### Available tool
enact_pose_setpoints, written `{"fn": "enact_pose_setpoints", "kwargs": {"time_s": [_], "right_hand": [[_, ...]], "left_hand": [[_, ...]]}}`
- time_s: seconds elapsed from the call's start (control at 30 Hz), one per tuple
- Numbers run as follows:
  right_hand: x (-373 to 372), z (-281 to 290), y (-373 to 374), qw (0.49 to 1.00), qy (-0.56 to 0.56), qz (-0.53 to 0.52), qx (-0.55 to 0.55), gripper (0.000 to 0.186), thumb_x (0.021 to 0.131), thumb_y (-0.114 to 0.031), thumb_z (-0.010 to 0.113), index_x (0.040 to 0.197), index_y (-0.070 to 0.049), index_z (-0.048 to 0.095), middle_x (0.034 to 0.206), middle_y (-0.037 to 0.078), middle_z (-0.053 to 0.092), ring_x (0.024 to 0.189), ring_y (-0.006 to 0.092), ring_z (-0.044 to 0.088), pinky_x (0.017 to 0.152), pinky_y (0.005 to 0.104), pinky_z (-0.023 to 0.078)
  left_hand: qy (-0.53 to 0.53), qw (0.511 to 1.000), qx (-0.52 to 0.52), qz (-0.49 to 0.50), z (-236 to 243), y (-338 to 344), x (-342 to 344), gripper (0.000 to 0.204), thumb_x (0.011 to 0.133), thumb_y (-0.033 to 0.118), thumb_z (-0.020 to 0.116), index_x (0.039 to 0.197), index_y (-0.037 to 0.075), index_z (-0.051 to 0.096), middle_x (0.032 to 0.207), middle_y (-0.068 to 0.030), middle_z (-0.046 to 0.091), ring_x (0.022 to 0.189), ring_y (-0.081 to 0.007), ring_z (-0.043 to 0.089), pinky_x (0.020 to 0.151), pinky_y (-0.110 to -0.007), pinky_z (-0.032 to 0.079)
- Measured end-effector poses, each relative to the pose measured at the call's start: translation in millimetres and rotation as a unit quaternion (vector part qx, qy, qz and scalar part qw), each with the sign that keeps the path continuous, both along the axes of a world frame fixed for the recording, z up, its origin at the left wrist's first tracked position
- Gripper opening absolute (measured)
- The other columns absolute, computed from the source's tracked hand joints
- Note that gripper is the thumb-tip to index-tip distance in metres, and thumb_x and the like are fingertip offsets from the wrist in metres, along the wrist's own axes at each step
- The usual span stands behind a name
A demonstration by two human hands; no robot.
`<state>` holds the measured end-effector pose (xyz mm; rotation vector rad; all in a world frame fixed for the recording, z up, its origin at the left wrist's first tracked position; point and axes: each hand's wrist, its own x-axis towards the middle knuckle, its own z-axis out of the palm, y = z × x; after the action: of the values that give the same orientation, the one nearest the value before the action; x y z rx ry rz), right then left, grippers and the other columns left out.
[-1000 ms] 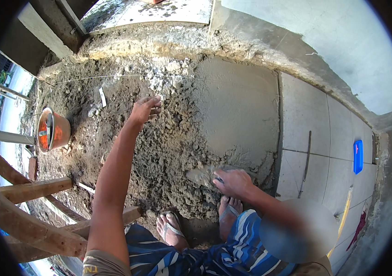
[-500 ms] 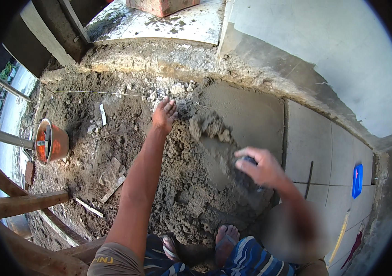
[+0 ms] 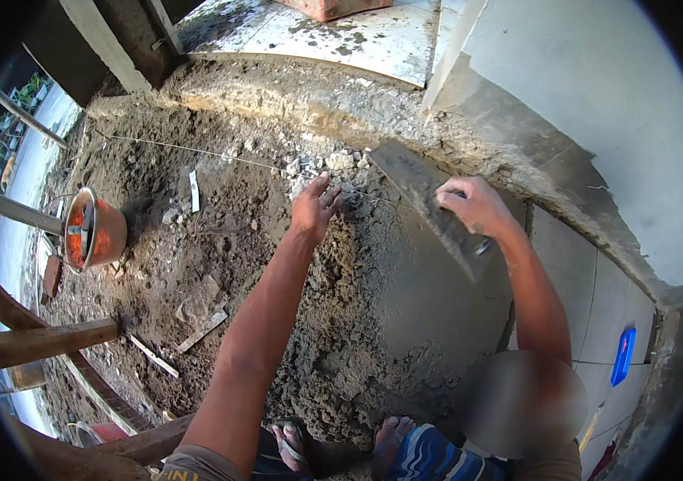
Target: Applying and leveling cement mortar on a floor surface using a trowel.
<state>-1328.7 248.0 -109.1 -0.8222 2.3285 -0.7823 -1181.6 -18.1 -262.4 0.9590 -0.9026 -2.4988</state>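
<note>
My right hand [image 3: 479, 210] grips the handle of a long, flat plastering trowel [image 3: 418, 188], its blade coated in grey mortar. The trowel lies over the far part of a smoothed patch of wet mortar [image 3: 446, 305], close to the rough wall base. My left hand [image 3: 315, 212] hovers to the left of the patch with its fingers apart and nothing in them. A thin taut string [image 3: 205, 152] runs past its fingertips; whether they touch it I cannot tell. Rough, lumpy mortar [image 3: 325, 337] spreads below my left hand toward my feet.
An orange bucket [image 3: 107, 232] stands at the left, beside wooden poles [image 3: 49, 343]. White rubble [image 3: 340, 160] lies by the wall base. Grey floor tiles [image 3: 558, 264] border the wet patch on the right, with a blue plastic tray-like object [image 3: 623, 357] on them. A red container [image 3: 333, 8] sits beyond the ledge.
The trowel has moved away from me toward the wall base, and the mortar lump by its far end no longer shows as a heap. More of the smoothed surface is visible. The view has shifted.
</note>
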Motion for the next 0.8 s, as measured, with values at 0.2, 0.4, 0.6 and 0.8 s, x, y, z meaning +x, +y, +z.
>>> {"fn": "enact_pose_setpoints", "kwargs": {"time_s": [0.2, 0.4, 0.6, 0.8], "right_hand": [[-66.1, -37.9, -8.1, 0.984, 0.128, 0.036, 0.121, 0.034, 0.087, -0.035, 0.068, 0.104, -0.006, 0.075, 0.087, 0.015, 0.073, 0.078, 0.025, 0.068, 0.075, 0.0403, 0.053], [-71.5, -66.8, -4.4, 0.984, 0.102, 0.062, 0.135, 0.035, 0.084, -0.036, 0.068, 0.106, -0.01, 0.073, 0.081, 0.015, 0.071, 0.078, 0.0239, 0.067, 0.077, 0.0406, 0.053], [-66.0, -56.9, -16.4, 0.976, 0.136, 0.002, 0.171, 0.032, 0.081, -0.032, 0.067, 0.106, -0.013, 0.074, 0.099, 0.014, 0.074, 0.096, 0.0307, 0.07, 0.087, 0.0475, 0.054], [-62.7, -55.1, 11.2, 0.975, 0.111, 0.029, 0.188, 0.031, 0.082, -0.03, 0.066, 0.107, -0.013, 0.074, 0.103, 0.014, 0.074, 0.1, 0.0315, 0.07, 0.089, 0.0472, 0.053]], "left_hand": [[0.031, 0.999, 0.022, -0.002, -0.2, 8.9, -6.6, 0.035, 0.101, 0.024, 0.062, 0.129, 0.006, 0.052, 0.122, -0.0066, 0.068, 0.092, -0.0171, 0.064, 0.078, -0.033, 0.054], [0.022, 0.998, 0.029, -0.056, 4.4, 20.1, 0.4, 0.035, 0.103, 0.027, 0.058, 0.131, 0.007, 0.052, 0.123, -0.0069, 0.068, 0.089, -0.0155, 0.063, 0.078, -0.033, 0.052], [0.026, 0.995, -0.006, -0.1, 16.4, 27.5, 1.2, 0.043, 0.102, 0.033, 0.059, 0.134, 0.009, 0.045, 0.123, -0.0067, 0.066, 0.092, -0.0159, 0.063, 0.083, -0.034, 0.052], [0.015, 0.995, -0.017, -0.099, 33.5, 31.0, 12.3, 0.046, 0.102, 0.034, 0.058, 0.137, 0.008, 0.045, 0.125, -0.0087, 0.064, 0.099, -0.0195, 0.063, 0.085, -0.035, 0.053]]}}
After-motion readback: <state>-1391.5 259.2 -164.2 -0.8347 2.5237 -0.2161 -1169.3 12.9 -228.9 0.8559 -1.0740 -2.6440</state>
